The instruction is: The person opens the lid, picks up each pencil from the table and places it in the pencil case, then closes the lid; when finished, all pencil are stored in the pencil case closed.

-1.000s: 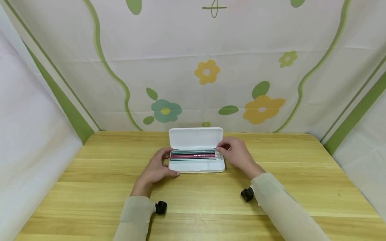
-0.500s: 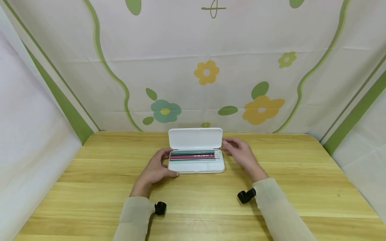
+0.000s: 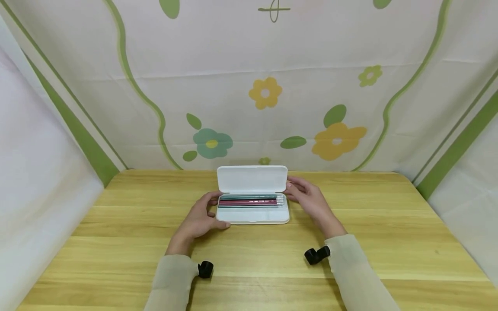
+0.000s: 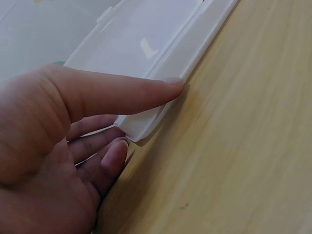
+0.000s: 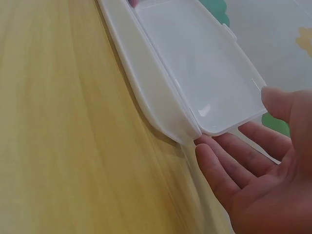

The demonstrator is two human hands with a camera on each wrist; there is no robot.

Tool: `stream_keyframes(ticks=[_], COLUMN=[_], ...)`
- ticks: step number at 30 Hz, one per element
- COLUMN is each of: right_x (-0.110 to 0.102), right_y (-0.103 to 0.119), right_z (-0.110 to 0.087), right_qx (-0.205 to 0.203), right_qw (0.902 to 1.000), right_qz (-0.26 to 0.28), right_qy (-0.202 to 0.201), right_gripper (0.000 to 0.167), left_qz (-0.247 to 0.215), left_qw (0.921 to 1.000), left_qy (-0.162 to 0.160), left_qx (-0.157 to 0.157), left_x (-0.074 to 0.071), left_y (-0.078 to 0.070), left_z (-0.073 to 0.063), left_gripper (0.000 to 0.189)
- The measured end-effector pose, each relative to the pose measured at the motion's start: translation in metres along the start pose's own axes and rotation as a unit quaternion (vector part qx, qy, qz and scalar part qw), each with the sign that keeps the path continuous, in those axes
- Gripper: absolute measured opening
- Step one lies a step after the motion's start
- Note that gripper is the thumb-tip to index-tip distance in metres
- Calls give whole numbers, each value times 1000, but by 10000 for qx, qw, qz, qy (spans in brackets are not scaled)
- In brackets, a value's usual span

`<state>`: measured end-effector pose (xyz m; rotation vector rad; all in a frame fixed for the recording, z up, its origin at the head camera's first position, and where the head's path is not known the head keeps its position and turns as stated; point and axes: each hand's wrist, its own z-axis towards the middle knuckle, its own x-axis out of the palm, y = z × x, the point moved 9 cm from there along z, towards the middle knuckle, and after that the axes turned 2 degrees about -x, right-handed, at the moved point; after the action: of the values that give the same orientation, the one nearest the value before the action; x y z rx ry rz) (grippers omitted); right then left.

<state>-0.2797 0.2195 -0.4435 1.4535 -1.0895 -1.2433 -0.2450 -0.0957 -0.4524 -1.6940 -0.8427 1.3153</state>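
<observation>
A white pencil case [image 3: 242, 215] lies on the table with its lid [image 3: 252, 179] raised at the back. Several green, red and dark pencils [image 3: 249, 201] fill its rear part, erasers to the right; the front compartments hold nothing visible. My left hand [image 3: 197, 219] grips the case's left end, thumb [image 4: 146, 92] along the front edge and fingers behind. At the right end is my right hand [image 3: 310, 199], palm toward the case. Its thumb [image 5: 278, 101] is at the lid's side edge, and its extended fingers [image 5: 248, 158] reach behind the case's corner.
The wooden table [image 3: 256, 268] spreads around the case. Behind it hangs a pale cloth [image 3: 218, 99] with flowers, and more cloth closes off both sides. Black wrist cameras [image 3: 205, 269] sit at both sleeves.
My right hand has let go at the eraser ends of the pencils, drawn back to the right, then come to the lid's right edge. My left hand stays on the case.
</observation>
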Motion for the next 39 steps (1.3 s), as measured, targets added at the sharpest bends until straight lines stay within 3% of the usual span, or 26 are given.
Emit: stream_keyframes(ticks=[11, 22, 29, 39], right_x=[5, 9, 13, 16], right_y=[5, 6, 2, -6], right_z=[-5, -12, -26, -37], right_qx=[-150, -69, 43, -80], right_qw=[9998, 9998, 9995, 9964], right_qz=[-134, 199, -193, -755], right_qy=[74, -38, 249, 372], right_gripper=[72, 51, 51, 59], left_qz=[-153, -150, 33, 34], left_qw=[9995, 9990, 9985, 9997], left_qy=[-197, -305, -305, -148], left_qx=[-186, -275, -448, -176], left_x=[-3, -7, -11, -5], left_y=[4, 8, 10, 8], left_z=[0, 2, 1, 4], left_gripper=[95, 105, 106, 107])
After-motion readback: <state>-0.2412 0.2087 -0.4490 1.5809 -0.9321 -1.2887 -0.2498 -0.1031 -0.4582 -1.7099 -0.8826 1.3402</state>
